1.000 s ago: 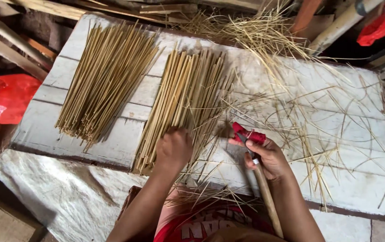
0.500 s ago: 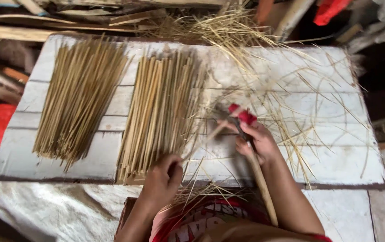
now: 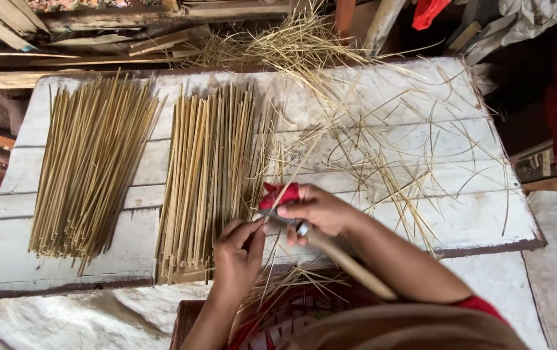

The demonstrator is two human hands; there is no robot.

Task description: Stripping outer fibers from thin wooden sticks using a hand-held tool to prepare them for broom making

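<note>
Left hand: the left hand is closed, fingertips pinched on a thin pale bamboo sliver; it lies at the near edge of the board, touching the near ends of the middle bundle.
Right hand: the right hand is closed in a fist around a knife with a long round wooden handle and short metal blade; a red cloth wrap covers the thumb.
Sliver position: held between both hands, it crosses the blade just beside the red wrap and runs up and away over the board.
Knife position: the blade points toward the left hand; the handle runs back toward the person's body along the right forearm.
Work surface: a white-painted, worn wooden plank board.
Middle bundle: a flat row of trimmed yellow-green bamboo sticks, just left of the hands.
Far-left bundle: a second row of similar sticks, well apart from the hands.
Waste: loose straw-coloured shavings scattered across the right half of the board.
</note>
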